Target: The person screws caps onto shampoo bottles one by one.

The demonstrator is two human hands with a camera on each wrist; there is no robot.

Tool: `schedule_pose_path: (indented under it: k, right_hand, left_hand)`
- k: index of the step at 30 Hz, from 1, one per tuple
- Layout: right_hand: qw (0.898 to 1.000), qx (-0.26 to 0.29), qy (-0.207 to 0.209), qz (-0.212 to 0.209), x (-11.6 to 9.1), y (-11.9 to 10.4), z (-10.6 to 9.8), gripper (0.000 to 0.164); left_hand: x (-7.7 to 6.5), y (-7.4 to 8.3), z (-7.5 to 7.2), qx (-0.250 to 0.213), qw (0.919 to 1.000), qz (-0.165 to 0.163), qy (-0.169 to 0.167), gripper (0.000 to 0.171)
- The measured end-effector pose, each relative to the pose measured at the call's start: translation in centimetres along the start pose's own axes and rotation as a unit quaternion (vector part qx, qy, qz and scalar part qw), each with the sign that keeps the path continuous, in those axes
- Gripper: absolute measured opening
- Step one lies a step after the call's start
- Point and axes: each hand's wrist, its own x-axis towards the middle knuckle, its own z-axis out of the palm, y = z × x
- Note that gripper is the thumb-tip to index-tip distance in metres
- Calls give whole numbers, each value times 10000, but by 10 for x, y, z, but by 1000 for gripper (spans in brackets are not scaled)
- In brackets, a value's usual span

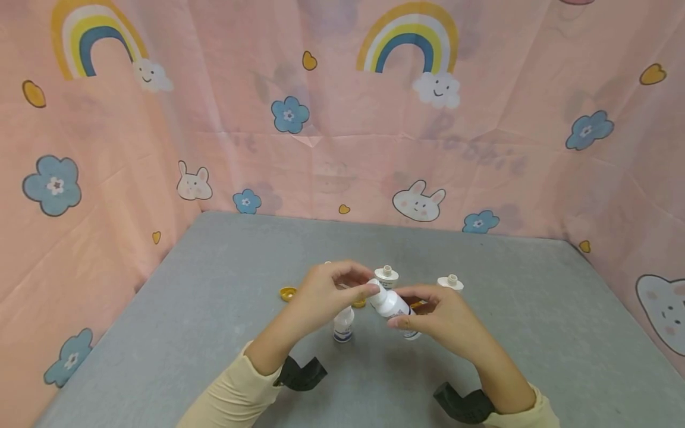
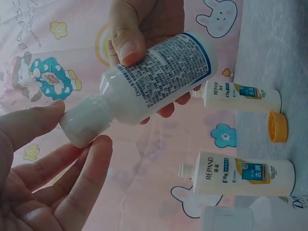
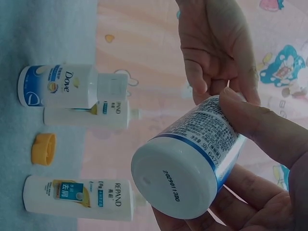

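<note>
Tilted above the table, a small white bottle [image 1: 393,305] with a dark blue stripe and dense printed text is held between both hands. My right hand [image 1: 449,324] grips its body, thumb on one side and fingers on the other. With thumb and fingertips my left hand [image 1: 321,300] pinches the white cap [image 2: 86,122], which sits on the bottle's neck. The right wrist view shows the bottle's base [image 3: 173,178] with a stamped number. Just below the left hand stands a white Dove bottle [image 1: 343,327] with its white cap on.
White REPAND bottles without caps stand behind the hands, one near the middle [image 1: 386,275] and one to the right [image 1: 451,283]. A yellow cap [image 1: 288,293] lies left of the left hand, another [image 1: 358,303] behind it. Pink printed cloth [image 1: 332,160] hangs around the grey table [image 1: 176,333].
</note>
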Motion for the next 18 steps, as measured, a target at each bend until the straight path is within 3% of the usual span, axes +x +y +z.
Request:
schedule_pose_path:
  k: [13,18]
  right_hand:
    - [10000,53,-27,-59,-1,0,-1,44]
    - [9999,79,-64,-43,-1,0,-1,45]
  left_hand:
    - [-2,1,-2,-372,9972,372,-523,27]
    - [-3,1,-3,-576,9964,245,-579,35]
